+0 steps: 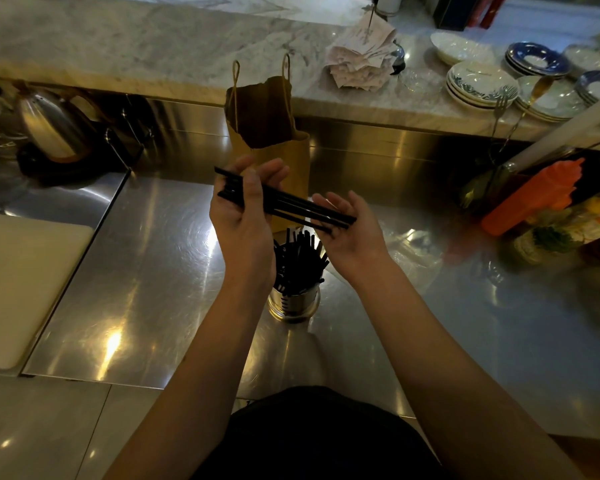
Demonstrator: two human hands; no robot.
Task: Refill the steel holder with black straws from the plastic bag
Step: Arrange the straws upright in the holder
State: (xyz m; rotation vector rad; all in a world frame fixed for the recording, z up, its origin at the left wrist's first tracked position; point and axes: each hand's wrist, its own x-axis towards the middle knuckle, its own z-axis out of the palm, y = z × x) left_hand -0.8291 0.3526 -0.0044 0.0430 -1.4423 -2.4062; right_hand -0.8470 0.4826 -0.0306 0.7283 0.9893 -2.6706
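Observation:
A small bundle of black straws [291,205] lies level across both hands, above the steel holder [293,303]. My left hand [245,209] grips one end, thumb over the straws. My right hand [349,230] is palm up with straight fingers, and the other end of the bundle rests on them. The holder stands on the steel counter between my forearms and has several black straws [298,261] in it, leaning at loose angles. A clear plastic bag [416,254] lies flat on the counter to the right of the holder.
A brown paper bag [269,133] stands just behind my hands. A white board [21,278] lies at the left, a kettle [49,129] behind it. An orange squeeze bottle [534,199] and jars stand at the right. Stacked plates [478,84] sit on the marble ledge.

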